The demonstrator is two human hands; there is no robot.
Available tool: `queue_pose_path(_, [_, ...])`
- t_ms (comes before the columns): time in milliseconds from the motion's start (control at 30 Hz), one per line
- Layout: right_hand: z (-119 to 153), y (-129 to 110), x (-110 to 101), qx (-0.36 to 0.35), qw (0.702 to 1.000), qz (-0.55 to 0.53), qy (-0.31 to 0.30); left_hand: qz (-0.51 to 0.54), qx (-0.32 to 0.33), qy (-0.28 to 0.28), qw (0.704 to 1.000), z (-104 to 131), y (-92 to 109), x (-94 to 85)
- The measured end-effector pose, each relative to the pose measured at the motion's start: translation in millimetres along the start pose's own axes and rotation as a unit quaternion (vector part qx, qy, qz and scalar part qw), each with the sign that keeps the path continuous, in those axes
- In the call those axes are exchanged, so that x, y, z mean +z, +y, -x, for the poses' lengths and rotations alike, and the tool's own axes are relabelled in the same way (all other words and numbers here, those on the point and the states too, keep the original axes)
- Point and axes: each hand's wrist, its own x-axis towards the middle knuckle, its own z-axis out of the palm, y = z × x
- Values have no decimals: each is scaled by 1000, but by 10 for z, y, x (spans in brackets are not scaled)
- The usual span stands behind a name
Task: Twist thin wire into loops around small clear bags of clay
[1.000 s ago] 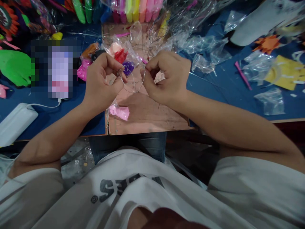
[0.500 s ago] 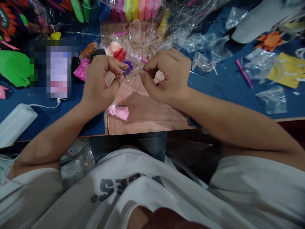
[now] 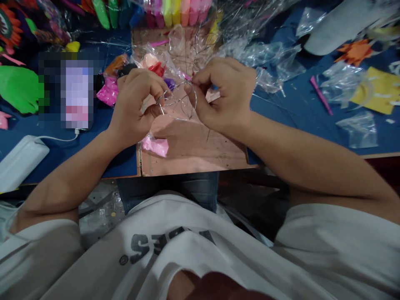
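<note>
Between my hands is a thin silvery wire (image 3: 178, 118) bent into loops, held above the wooden board (image 3: 200, 154). My left hand (image 3: 136, 108) is closed on its left part, with thumb and fingers bent around it. My right hand (image 3: 223, 93) pinches the wire's upper right end between thumb and forefinger. Behind the left hand lie wrapped lumps of clay: a magenta one (image 3: 108, 91), a red one (image 3: 157, 68) and a purple one partly hidden by fingers. A pink wrapped lump (image 3: 155, 146) rests on the board below the left hand.
A blurred-out phone (image 3: 77, 93), a white power bank (image 3: 23, 160) and a green clay piece (image 3: 20, 89) are at left. Clear plastic wrappers (image 3: 267, 62), a magenta stick (image 3: 321, 96), and yellow (image 3: 375, 91) and orange pieces (image 3: 354, 53) lie at right. Colored clay packs (image 3: 176, 12) stand behind.
The wire loops have turned and spread wider between my hands. My left fingers have shifted their hold, and the left thumb now points lower. The right hand has moved slightly right.
</note>
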Motion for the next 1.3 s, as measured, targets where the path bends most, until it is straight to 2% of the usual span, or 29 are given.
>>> queue_pose_path(67, [-20, -21, 11, -35, 999, -9, 37, -20, -8, -6, 1000, -12, 84, -24])
queue_pose_path(200, [-60, -74, 23, -87, 989, -33, 113, -56, 43, 43, 997, -25, 230, -31])
queue_pose_path(467, [-17, -139, 11, 19, 999, -7, 38, -127, 151, 126, 972, -36, 288, 39])
queue_pose_path(667, [39, -178, 35, 80, 996, -35, -17, -127, 127, 116, 977, 19, 364, 4])
queue_pose_path(733, [45, -191, 48, 71, 996, -47, 0, -98, 79, 92, 988, 48, 347, -6])
queue_pose_path(800, [45, -200, 74, 41, 996, -68, 42, -82, 34, 68, 994, 74, 328, -13])
queue_pose_path(900, [50, -198, 116, 21, 995, -66, 71, -107, 72, 84, 988, 97, 314, -21])
queue_pose_path(967, [67, -184, 127, 36, 997, -43, 53, -100, 98, 84, 987, 103, 317, -31])
queue_pose_path(1033, [94, -170, 120, 55, 998, -24, 27, -81, 85, 64, 991, 109, 329, -41])
queue_pose_path(1133, [127, -168, 103, 75, 997, -12, 11, -100, 103, 88, 986, 121, 359, -46])
queue_pose_path(1200, [133, -174, 107, 72, 997, -25, 27, -118, 85, 102, 984, 125, 375, -36])
queue_pose_path(1300, [125, -171, 134, 65, 996, -54, 41, -105, 20, 106, 989, 106, 387, -1])
